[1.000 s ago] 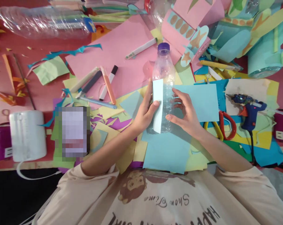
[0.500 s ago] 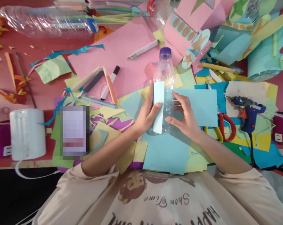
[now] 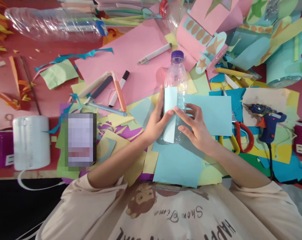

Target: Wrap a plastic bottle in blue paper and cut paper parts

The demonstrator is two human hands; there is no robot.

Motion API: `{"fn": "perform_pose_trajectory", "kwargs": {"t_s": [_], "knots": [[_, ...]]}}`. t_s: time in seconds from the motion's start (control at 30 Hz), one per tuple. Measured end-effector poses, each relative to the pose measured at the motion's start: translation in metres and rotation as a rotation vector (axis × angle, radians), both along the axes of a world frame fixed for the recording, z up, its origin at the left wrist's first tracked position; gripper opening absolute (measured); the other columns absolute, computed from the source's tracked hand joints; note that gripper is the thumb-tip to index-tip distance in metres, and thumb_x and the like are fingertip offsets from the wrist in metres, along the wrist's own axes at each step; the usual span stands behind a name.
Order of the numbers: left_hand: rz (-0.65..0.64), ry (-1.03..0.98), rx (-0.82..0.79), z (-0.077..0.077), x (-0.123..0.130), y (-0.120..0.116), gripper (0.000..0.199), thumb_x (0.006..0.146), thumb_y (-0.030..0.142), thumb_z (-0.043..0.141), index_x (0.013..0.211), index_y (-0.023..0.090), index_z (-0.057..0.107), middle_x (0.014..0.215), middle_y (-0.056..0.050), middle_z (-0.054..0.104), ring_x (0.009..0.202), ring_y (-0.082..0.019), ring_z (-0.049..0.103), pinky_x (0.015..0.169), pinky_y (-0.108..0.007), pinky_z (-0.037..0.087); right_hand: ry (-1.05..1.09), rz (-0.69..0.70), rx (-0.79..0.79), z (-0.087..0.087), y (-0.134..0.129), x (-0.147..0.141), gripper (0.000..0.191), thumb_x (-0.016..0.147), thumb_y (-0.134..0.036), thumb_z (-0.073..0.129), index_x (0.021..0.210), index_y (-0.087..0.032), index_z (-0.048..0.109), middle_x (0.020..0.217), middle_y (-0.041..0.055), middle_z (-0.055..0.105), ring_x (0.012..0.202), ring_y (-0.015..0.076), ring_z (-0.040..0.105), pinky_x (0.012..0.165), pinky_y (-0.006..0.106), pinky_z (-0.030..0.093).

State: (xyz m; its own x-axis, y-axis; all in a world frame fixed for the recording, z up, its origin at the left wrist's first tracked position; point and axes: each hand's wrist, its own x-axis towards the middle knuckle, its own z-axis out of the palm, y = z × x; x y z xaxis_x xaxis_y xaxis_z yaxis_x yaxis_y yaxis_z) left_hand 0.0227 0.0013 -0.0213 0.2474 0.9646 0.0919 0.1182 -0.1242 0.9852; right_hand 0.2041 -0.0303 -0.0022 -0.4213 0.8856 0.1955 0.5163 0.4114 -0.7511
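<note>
A clear plastic bottle (image 3: 182, 88) with a purple cap (image 3: 177, 55) is in front of me, cap end away. Along its left side lies a pale blue paper strip (image 3: 170, 98). My left hand (image 3: 158, 121) wraps the bottle from the left, its thumb pressing the strip against the plastic. My right hand (image 3: 194, 125) is at the bottle's right side with fingers apart, the index fingertip at the strip's right edge beside the left thumb. Light blue paper sheets (image 3: 177, 165) lie under and beside the bottle.
Red-handled scissors (image 3: 246, 136) and a blue glue gun (image 3: 268, 128) lie at right. Several markers (image 3: 118, 91) sit left of the bottle, beyond a phone (image 3: 80, 140) with a blurred screen. A white device (image 3: 32, 143) is further left. Decorated pink paper pieces (image 3: 194, 30) stand behind.
My right hand's index finger has moved left across the bottle to the strip's edge. The left hand keeps its hold. The whole view has shifted slightly.
</note>
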Motion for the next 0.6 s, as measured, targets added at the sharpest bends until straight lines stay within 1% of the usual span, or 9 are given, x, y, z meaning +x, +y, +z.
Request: {"fn": "perform_pose_trajectory", "kwargs": {"t_s": [0.13,0.27,0.37,0.5,0.6], "knots": [[-0.012,-0.029,0.005,0.0013,0.0011,0.0003,0.06,0.09,0.057,0.045,0.146,0.04,0.03,0.159,0.004,0.029,0.151,-0.027,0.015,0.126,-0.046,0.017,0.042,-0.019,-0.029,0.0004,0.0013,-0.0002,0.048,0.099,-0.044,0.038,0.146,-0.049,0.03,0.129,0.0058,0.036,0.113,0.0204,0.054,0.102,0.048,0.052],[-0.062,-0.026,0.077,0.0018,0.0012,-0.0001,0.064,0.091,0.056,0.046,0.149,0.033,0.027,0.161,0.002,0.022,0.152,-0.028,0.002,0.127,-0.047,0.013,0.076,-0.014,-0.055,-0.0009,0.0027,-0.0001,0.048,0.1,-0.042,0.035,0.146,-0.051,0.026,0.134,0.0048,0.035,0.118,0.0205,0.053,0.102,0.047,0.052],[-0.059,-0.071,0.045,0.0022,0.0009,-0.0009,0.061,0.091,0.05,0.05,0.147,0.038,0.03,0.16,0.005,0.025,0.152,-0.026,-0.005,0.128,-0.046,0.012,0.074,-0.016,-0.037,-0.0016,0.0031,-0.0004,0.048,0.1,-0.044,0.034,0.146,-0.051,0.027,0.133,0.0048,0.037,0.122,0.022,0.051,0.103,0.047,0.052],[-0.053,-0.119,0.014,0.0037,0.0015,-0.0012,0.062,0.088,0.048,0.057,0.145,0.039,0.035,0.159,0.008,0.026,0.152,-0.028,-0.006,0.129,-0.049,0.01,0.057,-0.028,-0.048,-0.0023,0.0021,-0.0002,0.047,0.099,-0.045,0.034,0.146,-0.048,0.03,0.134,0.0063,0.038,0.118,0.0226,0.054,0.098,0.046,0.055],[-0.051,-0.086,0.021,0.0051,0.0022,-0.0012,0.061,0.088,0.048,0.057,0.144,0.038,0.036,0.159,0.008,0.026,0.151,-0.028,-0.009,0.128,-0.05,0.009,0.06,-0.028,-0.058,-0.003,0.0007,0.0003,0.048,0.1,-0.04,0.036,0.146,-0.051,0.027,0.138,0.0059,0.036,0.114,0.0211,0.057,0.096,0.044,0.056]]}}
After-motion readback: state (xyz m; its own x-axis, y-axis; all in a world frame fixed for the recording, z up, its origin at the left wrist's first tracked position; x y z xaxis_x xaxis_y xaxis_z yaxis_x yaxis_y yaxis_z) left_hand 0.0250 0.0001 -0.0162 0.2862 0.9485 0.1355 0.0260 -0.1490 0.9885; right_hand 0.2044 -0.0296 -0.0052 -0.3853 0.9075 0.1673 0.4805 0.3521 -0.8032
